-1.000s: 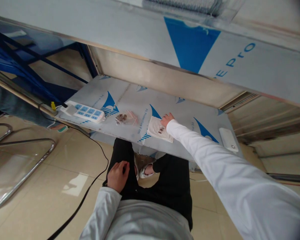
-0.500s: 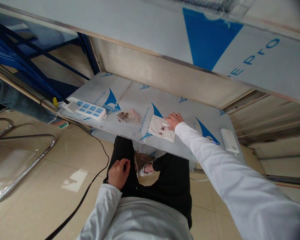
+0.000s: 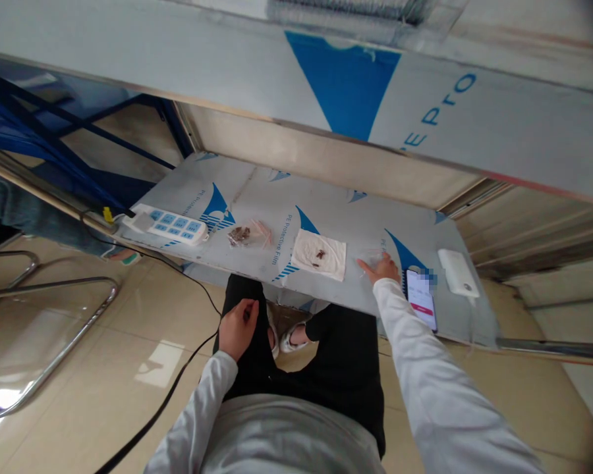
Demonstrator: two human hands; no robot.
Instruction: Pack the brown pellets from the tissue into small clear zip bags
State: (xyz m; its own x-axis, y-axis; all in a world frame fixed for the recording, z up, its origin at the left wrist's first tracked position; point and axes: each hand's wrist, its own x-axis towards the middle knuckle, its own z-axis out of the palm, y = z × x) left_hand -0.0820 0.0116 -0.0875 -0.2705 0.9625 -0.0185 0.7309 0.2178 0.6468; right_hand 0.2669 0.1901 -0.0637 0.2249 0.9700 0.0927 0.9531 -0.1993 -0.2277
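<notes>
My right hand is low over the metal table, thumb and fingers spread apart, at the near edge of a small, barely visible clear plastic bag. To its left lies a square white tissue with several small dark brown pieces near its middle. My left hand rests on my left thigh with its fingers curled in; nothing shows in it. Further left on the table is a clear bag of brown pieces, beside pale pink strips.
A white power strip sits at the table's left end. Right of my right hand lie a lit phone and a white box-like device with a cable. A metal shelf overhangs the table; a black cable hangs at left.
My right hand has moved right, off the tissue to the clear bag beside it. The tissue and its brown pieces are now fully uncovered, and the phone shows. My left hand stays on my thigh.
</notes>
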